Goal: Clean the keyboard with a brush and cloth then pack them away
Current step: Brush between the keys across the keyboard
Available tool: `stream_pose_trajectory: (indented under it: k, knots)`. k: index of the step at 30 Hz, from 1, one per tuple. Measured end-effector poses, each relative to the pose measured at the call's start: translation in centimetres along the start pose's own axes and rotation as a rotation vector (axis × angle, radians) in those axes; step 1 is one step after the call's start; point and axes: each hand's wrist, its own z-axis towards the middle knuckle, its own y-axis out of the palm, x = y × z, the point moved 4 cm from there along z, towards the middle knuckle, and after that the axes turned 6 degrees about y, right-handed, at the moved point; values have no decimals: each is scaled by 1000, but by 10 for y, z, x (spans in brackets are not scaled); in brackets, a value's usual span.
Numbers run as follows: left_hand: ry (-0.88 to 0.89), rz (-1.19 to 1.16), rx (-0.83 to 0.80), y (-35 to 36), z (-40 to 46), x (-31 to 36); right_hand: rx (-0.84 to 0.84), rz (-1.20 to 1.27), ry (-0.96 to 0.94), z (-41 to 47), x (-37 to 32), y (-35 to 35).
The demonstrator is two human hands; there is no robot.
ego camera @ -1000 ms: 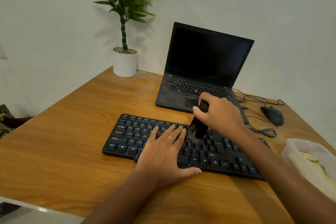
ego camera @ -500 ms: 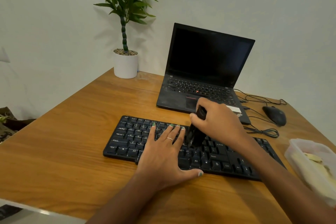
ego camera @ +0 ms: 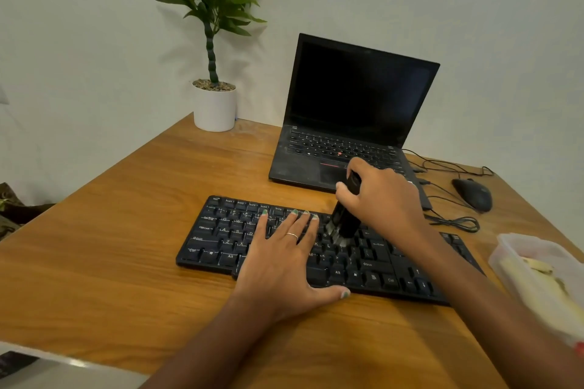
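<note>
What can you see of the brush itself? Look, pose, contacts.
The brush is a short, chunky black tool with a smooth, plastic-looking body and a tuft of pale grey bristles at its lower end. It stands nearly upright, top tilted slightly away. The right hand wraps its upper part, so its top is hidden. The bristles press on the middle keys of the black keyboard, just right of the left hand's fingertips, not touching them.

L hand (ego camera: 281, 265) lies flat, palm down, fingers spread fwd, thumb out to the side, ring on one finger. R hand (ego camera: 384, 199) raised, knuckles up, fingers curled in a closed grip; both forearms extended, bare.
</note>
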Motion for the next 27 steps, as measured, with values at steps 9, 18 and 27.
stream_pose_trajectory:
  k: [9,18,27]
  knots:
    - [-2,-2,7,-1,-1,0,12,7,2,-3,-2,1]
    - [1,-16,-3,0,-1,0,-63,50,9,-6,6,0]
    - [4,-22,11,0,-1,0,-65,108,-68,-27,-4,-1]
